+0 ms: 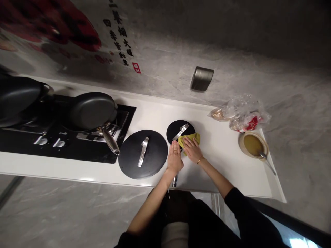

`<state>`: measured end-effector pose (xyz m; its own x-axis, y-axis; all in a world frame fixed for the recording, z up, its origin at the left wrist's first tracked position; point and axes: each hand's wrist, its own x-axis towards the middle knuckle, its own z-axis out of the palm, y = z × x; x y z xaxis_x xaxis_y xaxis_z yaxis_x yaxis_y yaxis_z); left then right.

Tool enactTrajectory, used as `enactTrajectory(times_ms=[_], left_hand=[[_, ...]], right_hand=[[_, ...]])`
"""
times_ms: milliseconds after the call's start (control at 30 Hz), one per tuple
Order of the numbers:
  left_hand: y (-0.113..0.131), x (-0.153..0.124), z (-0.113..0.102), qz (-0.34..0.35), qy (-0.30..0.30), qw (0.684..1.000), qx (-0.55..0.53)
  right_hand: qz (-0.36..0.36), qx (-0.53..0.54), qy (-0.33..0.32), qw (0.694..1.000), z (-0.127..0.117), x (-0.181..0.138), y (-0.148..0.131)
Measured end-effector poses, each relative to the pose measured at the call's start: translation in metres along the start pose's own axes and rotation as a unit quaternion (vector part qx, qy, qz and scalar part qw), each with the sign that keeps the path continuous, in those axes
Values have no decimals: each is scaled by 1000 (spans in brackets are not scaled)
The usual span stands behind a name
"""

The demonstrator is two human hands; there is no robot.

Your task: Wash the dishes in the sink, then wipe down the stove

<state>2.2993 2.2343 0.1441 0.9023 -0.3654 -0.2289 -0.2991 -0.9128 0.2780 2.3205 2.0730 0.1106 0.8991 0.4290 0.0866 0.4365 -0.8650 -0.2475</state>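
A small round black lid [172, 132] with a shiny metal strip handle [182, 131] lies on the white counter in front of me. My right hand [191, 150] presses a yellow-green cloth [194, 138] against the lid's right side, fingers over the cloth. At the lid's near edge my left hand [175, 159] rests with its fingers stretched out together. A metal handle [175, 180] pokes out below my left wrist; what it belongs to is mostly hidden. To the left sits a larger round black lid [131, 155], also with a metal strip handle [143, 152].
A black frying pan [90, 112] stands on the gas hob [85, 150], its handle pointing towards me. Another dark pan [18, 98] is at far left. Plastic bags [243, 112] and a bowl [252, 144] of yellowish liquid with a spoon [269, 164] are at right.
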Motion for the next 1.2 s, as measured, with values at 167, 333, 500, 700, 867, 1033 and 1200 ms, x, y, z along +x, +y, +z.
enactTrajectory(times_ms=[167, 333, 500, 700, 867, 1033, 1200], left_hand=[[2, 5, 10, 43, -2, 998, 42], [-2, 6, 12, 71, -17, 995, 66], [-27, -9, -10, 94, -50, 991, 80], [-51, -31, -30, -59, 52, 992, 97], [-55, -34, -29, -145, 0, 988, 45], [-54, -31, -21, -61, -27, 996, 55], [-55, -30, -18, -52, -42, 997, 30]], right_hand=[[166, 77, 24, 983, -16, 46, 56], [332, 287, 64, 896, -20, 89, 98], [274, 476, 240, 801, -51, 98, 114], [34, 317, -27, 948, -73, 128, 55], [-208, 82, -175, 959, -37, 143, 8], [-219, 4, -207, 954, -36, 152, 13], [-100, -72, -218, 968, -29, 176, 6]])
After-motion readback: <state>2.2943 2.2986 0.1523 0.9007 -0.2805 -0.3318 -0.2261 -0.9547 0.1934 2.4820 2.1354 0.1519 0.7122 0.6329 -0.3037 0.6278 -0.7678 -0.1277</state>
